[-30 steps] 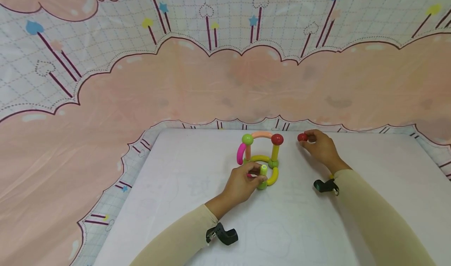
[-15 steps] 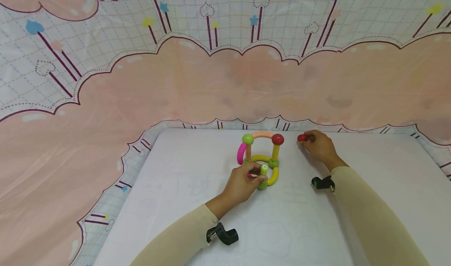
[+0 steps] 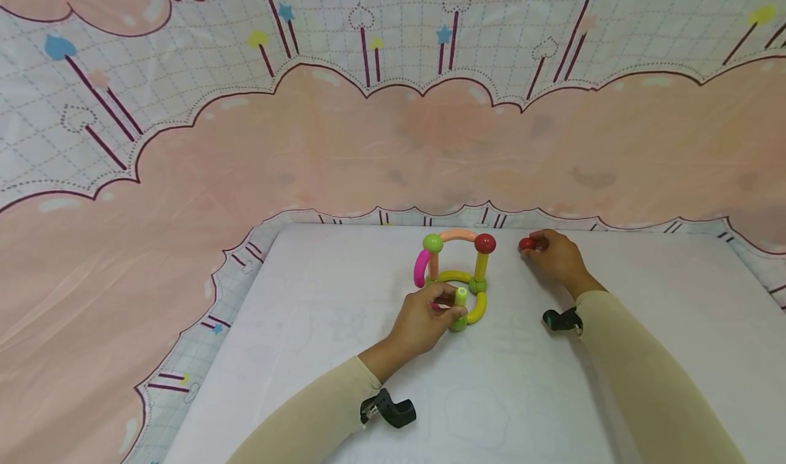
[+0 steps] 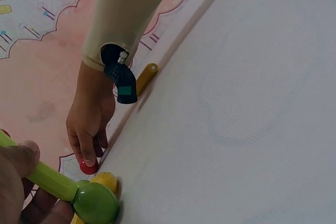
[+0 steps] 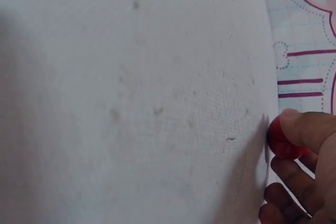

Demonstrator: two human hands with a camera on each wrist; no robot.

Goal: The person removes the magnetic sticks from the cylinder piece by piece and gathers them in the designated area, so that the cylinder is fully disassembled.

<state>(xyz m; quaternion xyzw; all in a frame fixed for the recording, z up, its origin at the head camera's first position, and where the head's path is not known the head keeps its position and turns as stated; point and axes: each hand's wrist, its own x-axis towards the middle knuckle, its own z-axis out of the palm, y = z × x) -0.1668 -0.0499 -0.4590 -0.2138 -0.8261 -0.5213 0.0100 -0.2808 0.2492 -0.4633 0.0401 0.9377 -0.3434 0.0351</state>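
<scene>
My left hand (image 3: 420, 319) pinches an upright green stick (image 3: 461, 299) between thumb and fingers. At its foot a green ball (image 4: 96, 203) joins it to a standing toy frame of rods and balls. The frame's top has a light green ball (image 3: 432, 243) and a red ball (image 3: 485, 243), bridged by a peach curved rod (image 3: 457, 233). A pink curved rod (image 3: 420, 267) hangs at the left; yellow curved rods (image 3: 479, 308) lie low. To the right, my right hand (image 3: 560, 259) pinches a loose red ball (image 5: 282, 141) close to the tabletop, apart from the frame.
A yellow stick (image 4: 147, 77) lies on the white table (image 3: 295, 355) beyond my right wrist. Behind the table's far edge hangs a peach and white patterned cloth (image 3: 368, 150). Black camera mounts sit on both wrists.
The right hand has lowered the red ball very slightly toward me, and its forearm has shifted a little left. The left hand and the frame look unmoved.
</scene>
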